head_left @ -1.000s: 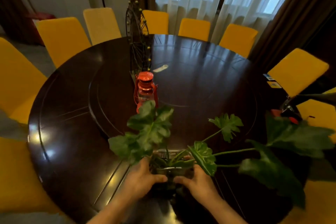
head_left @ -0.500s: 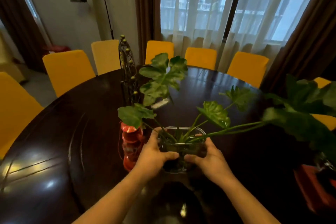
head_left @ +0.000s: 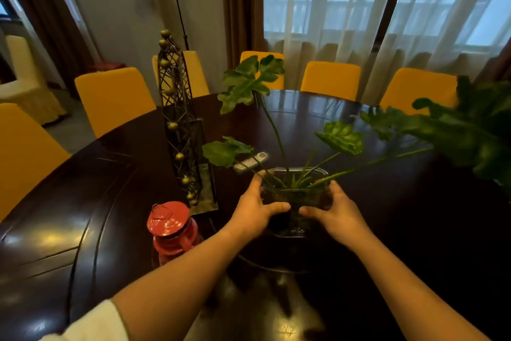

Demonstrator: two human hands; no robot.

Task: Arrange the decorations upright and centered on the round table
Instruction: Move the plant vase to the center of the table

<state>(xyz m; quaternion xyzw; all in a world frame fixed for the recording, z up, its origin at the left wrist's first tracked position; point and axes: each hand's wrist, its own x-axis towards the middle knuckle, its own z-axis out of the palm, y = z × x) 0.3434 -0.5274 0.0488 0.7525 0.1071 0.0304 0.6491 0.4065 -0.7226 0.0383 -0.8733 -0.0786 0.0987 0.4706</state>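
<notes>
Glass is the material of the vase [head_left: 297, 197], which sits between both hands, the left hand [head_left: 253, 209] and right hand [head_left: 336, 212] each wrapped around a side, equally near it. Its long axis stands upright, leafy stems fanning up and to the right. It is over the inner part of the round table [head_left: 110, 202], just right of the other pieces; whether it touches the top is unclear. Counted: one vase, one wire tower [head_left: 179, 125], one red lantern [head_left: 172, 227].
</notes>
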